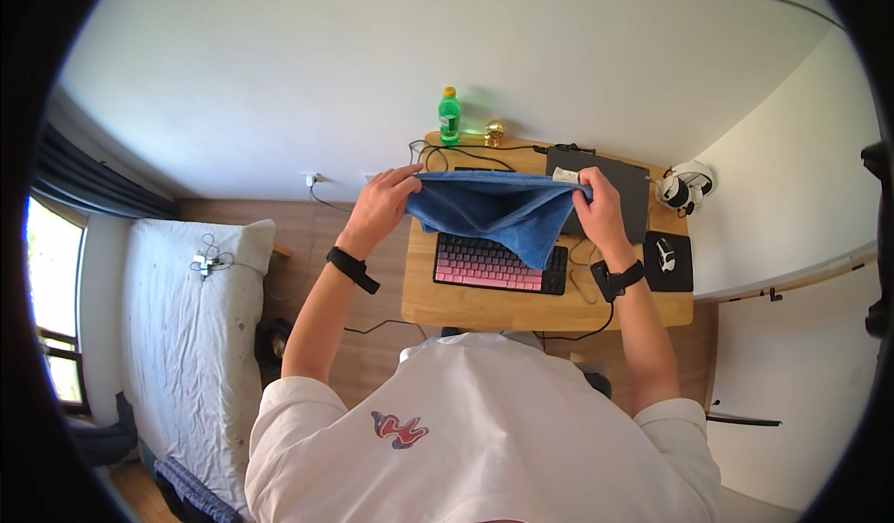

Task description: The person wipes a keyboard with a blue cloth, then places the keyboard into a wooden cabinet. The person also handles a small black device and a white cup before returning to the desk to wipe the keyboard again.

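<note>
Between my two hands a blue cloth (494,202) is stretched by its upper edge, its middle sagging to a point. My left hand (380,204) grips the left end, fingers closed on the edge. At the right end, near a small white label, my right hand (601,211) pinches the cloth. Black straps circle both wrists. Below the cloth a black keyboard with pink lower keys (489,267) lies on the wooden desk (456,311). The cloth hides part of the desk and the left portion of a dark closed laptop (615,183).
A green bottle with a yellow cap (450,118) and a gold ornament (494,133) stand at the desk's back edge. White headphones (687,188) sit at the right, near a white mouse (665,254) on a black pad (678,276). Cables run about. Left is a bed (186,355).
</note>
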Demonstrator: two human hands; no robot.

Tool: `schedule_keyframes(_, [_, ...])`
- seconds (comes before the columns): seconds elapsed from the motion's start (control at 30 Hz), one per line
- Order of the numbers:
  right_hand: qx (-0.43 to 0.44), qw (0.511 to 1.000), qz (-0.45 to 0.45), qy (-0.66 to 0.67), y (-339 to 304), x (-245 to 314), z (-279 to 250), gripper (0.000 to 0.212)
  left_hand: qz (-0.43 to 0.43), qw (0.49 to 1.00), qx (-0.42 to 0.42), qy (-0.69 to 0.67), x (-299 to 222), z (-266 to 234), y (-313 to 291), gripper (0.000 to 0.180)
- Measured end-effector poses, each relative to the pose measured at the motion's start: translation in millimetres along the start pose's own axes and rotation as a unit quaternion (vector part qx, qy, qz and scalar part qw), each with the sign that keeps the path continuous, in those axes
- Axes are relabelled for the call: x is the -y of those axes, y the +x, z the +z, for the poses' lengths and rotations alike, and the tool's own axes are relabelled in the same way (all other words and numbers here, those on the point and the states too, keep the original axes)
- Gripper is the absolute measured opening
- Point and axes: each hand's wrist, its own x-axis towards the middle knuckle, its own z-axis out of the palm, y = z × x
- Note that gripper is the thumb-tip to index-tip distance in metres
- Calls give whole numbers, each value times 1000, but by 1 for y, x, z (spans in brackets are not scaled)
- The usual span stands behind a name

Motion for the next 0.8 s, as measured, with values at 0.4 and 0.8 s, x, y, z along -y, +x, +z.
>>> schedule_keyframes(0.4, [26, 996, -80, -18, -34, 32, -24, 24, -64, 995, -23, -70, -25, -25, -19, 26])
schedule_keyframes(0.8, [-11, 1000, 19, 0, -75, 47, -30, 14, -108, 987, -32, -118, -48, -37, -27, 13])
